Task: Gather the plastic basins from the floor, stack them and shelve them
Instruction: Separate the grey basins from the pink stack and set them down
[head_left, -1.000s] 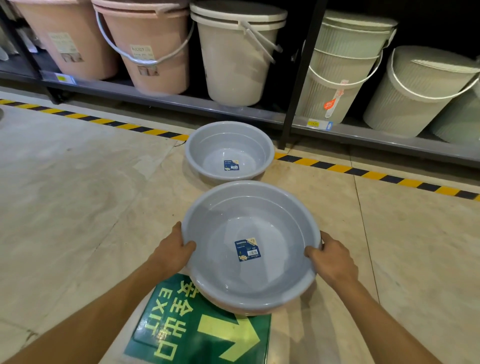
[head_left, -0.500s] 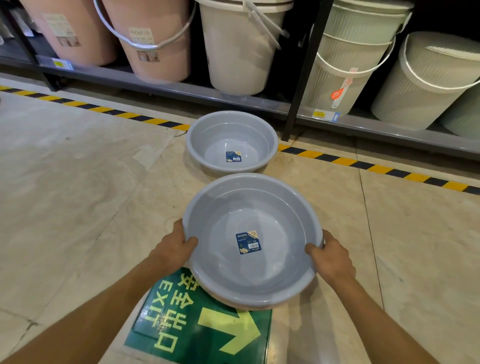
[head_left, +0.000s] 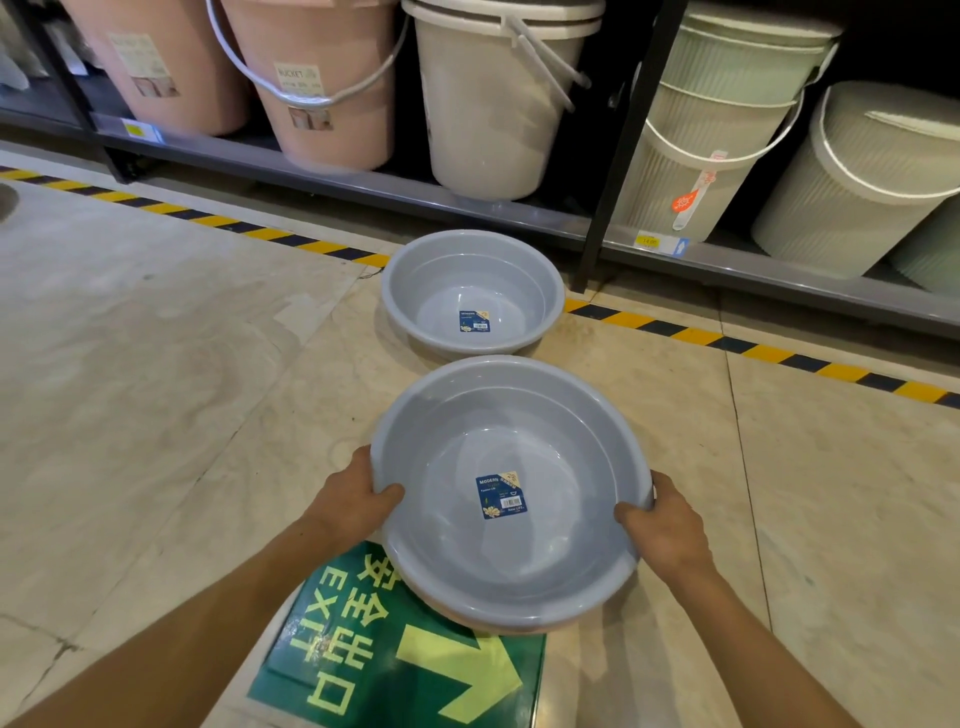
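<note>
The floor (head_left: 156, 389) of pale tile ran up to a yellow-and-black hazard stripe (head_left: 769, 353), and behind that stood the low shelf (head_left: 363, 184) crowded with pink, cream and ribbed buckets. One grey basin (head_left: 472, 293) sat on the floor just in front of the stripe, upright and empty apart from a blue label in its bottom. Nearer the person, the held basin (head_left: 511, 491) hung level above a green exit sign (head_left: 395, 670) stuck to the tile, its far rim close to the near rim of the floor basin. The left hand (head_left: 353, 501) and right hand (head_left: 670, 522) each had a closed grip on opposite sides of that rim, thumbs hooked over the lip and fingers hidden beneath. A second rim edge seemed to show under the held basin, so it may have been a nested pair, though this could not be settled. The step in hand looked to be nesting it with the floor basin. To do it well, the person would need to carry it forward, keep it level, centre it over the other's mouth, and lower it straight so the rims seated evenly without jamming.
</note>
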